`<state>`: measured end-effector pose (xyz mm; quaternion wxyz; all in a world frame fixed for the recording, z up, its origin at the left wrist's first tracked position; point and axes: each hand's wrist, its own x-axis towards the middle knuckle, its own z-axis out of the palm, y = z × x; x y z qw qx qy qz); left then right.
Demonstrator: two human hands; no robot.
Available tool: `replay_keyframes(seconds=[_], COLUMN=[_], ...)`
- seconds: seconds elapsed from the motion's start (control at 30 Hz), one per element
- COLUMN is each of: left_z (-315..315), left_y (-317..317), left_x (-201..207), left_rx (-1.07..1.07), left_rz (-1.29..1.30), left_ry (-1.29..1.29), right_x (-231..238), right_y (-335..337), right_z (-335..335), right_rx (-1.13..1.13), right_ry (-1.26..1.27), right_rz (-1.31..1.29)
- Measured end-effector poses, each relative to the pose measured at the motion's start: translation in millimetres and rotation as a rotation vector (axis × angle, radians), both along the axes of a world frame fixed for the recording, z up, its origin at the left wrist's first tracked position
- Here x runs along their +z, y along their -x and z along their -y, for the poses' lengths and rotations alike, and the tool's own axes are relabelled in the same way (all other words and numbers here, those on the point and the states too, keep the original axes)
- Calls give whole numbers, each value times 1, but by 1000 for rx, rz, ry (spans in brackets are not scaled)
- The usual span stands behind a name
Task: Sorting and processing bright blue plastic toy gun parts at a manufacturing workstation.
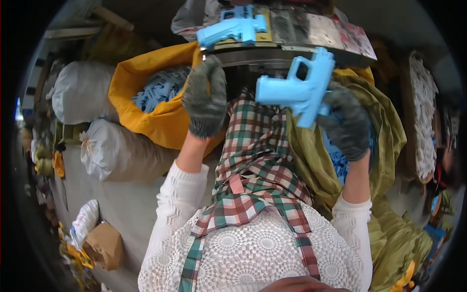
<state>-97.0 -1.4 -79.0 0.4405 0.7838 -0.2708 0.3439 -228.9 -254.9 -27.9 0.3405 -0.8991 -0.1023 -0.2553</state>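
Observation:
My right hand [346, 119], in a dark grey knit glove, is closed on a light blue plastic toy pistol [314, 80]. The toy hangs in the air over the right side of my lap. My left hand [206, 100], gloved alike, is raised by the rim of an orange sack [146, 124]. Its fingers point away from me, with a gap between thumb and fingers and nothing visible in them. A second light blue toy pistol [236, 29] lies on the machine bench [318, 34] ahead of me.
Blue plastic pieces [163, 87] fill the orange sack. An olive sack [389, 131] with more blue pieces [338, 160] stands at my right. Stuffed white sacks [121, 151] lie to the left. A brown paper package [103, 246] rests on the floor.

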Motion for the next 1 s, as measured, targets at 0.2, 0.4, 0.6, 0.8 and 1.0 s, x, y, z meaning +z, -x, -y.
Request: replay_keyframes(seconds=[0.2, 0.4, 0.6, 0.8, 1.0], left_z=[3, 7, -75, -175, -189], left_y=[-79, -81, -54, -83, -83], left_x=[57, 62, 3, -14, -57], left_rx=[-13, 129, 345, 790, 414], left_rz=[52, 218, 254, -137, -574], left_ry=[-469, -802, -691, -914, -981], right_x=[-12, 0, 12, 10, 9], right_y=[8, -10, -78, -187, -144], right_z=[24, 7, 8, -1, -1], right_rx=[-12, -158, 147, 285, 157], right_ry=[-297, -247, 3, 281, 167], right_rz=[-142, -113, 56, 152, 22])
